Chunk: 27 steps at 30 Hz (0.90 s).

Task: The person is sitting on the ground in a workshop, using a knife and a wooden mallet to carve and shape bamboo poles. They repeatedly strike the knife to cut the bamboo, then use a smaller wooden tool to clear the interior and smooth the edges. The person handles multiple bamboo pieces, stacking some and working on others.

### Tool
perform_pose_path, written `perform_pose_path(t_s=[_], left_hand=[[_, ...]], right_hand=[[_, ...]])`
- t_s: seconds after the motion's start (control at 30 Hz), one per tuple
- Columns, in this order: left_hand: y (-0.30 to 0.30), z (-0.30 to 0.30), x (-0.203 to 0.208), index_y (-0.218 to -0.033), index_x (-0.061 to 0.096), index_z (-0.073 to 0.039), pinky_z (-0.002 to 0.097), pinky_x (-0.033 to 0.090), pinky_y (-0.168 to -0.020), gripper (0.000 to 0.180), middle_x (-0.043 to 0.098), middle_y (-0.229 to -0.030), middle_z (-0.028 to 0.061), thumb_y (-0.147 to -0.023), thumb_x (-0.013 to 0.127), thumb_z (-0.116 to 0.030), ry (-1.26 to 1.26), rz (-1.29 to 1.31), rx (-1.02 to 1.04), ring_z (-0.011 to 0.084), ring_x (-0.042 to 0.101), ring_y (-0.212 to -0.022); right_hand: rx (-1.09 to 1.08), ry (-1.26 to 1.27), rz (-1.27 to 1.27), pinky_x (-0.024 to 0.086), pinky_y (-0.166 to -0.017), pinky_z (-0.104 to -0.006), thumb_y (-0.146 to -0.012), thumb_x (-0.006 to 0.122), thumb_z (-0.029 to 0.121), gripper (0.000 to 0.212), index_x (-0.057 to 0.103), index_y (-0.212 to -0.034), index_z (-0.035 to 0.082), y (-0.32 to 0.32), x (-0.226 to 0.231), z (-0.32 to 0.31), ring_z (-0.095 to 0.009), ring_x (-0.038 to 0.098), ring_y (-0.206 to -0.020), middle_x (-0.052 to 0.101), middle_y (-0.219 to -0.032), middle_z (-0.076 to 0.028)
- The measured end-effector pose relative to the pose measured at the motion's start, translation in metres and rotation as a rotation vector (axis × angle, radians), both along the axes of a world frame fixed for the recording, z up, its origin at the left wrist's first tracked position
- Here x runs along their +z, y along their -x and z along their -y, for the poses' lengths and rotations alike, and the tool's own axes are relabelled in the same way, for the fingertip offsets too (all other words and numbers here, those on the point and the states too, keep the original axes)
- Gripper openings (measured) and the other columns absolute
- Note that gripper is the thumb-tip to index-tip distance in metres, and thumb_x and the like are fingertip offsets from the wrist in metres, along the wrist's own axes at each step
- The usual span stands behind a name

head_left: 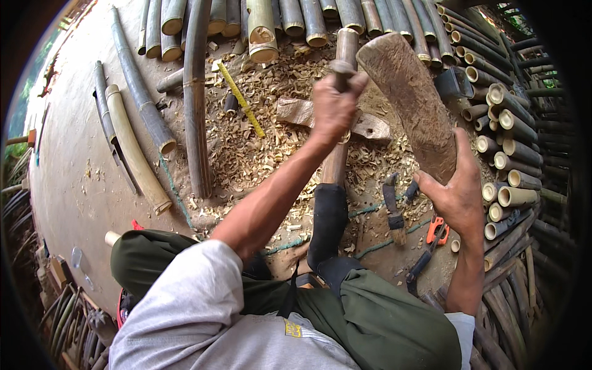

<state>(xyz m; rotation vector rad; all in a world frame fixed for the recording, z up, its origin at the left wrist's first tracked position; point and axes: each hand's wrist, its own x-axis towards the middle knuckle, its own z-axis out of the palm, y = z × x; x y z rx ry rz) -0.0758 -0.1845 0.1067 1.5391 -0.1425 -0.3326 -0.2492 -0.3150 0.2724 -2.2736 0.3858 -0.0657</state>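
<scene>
My left hand (336, 105) is closed around a dark, round-ended tool handle (342, 69). The tool's working end is hidden below the fist. Under that hand runs a bamboo pole (334, 165), lying across a pale, curved wooden block (296, 111) with a hole near its right end. My right hand (457, 197) grips the lower end of a thick, rough wooden slab (412, 102), which is raised to the right of my left hand. A dark-covered foot or lower leg (328, 216) reaches the near end of the pole.
Pale shavings (265, 154) litter the ground. Cut bamboo (314, 24) lines the far side, with a stack (515, 160) at right. Longer poles (139, 151) lie left. A yellow folding rule (242, 98), a dark-handled tool (391, 200) and an orange-handled tool (436, 231) lie around.
</scene>
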Motion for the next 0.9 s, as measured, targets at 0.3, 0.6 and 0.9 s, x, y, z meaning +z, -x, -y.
perform_pose_path(t_s=[0.3,0.6,0.9], left_hand=[[-0.013,-0.040,-0.031,-0.103,0.069,-0.003,0.0288,0.050,-0.061,0.040,0.065,-0.081,0.0014,-0.091,0.088,-0.035,0.851,-0.419,0.526,0.0114,0.057,-0.064],[0.005,-0.031,-0.044,-0.103,0.072,-0.005,0.0296,0.049,-0.068,0.030,0.072,-0.089,0.0054,-0.090,0.089,-0.027,0.825,-0.355,0.459,0.0113,0.056,-0.070],[0.044,-0.018,-0.035,-0.136,0.058,-0.003,0.0379,0.059,-0.099,0.050,0.069,-0.126,0.0057,-0.102,0.075,-0.036,0.874,-0.224,0.225,0.0177,0.068,-0.116]], right_hand=[[0.165,0.063,-0.059,0.053,-0.095,-0.0355,-0.079,0.078,0.009,0.057,0.054,-0.130,0.001,-0.042,0.015,-0.006,-0.018,0.067,-0.104,0.069,-0.112,-0.012],[0.449,0.368,0.201,0.059,-0.084,-0.0461,-0.080,0.078,0.017,0.057,0.057,-0.131,0.002,-0.100,0.038,-0.031,-0.036,0.078,-0.095,0.076,-0.105,-0.021],[0.745,0.787,-0.047,0.060,-0.083,-0.0493,-0.082,0.084,0.021,0.053,0.053,-0.120,-0.001,-0.126,0.046,-0.068,-0.039,0.075,-0.090,0.072,-0.100,-0.022]])
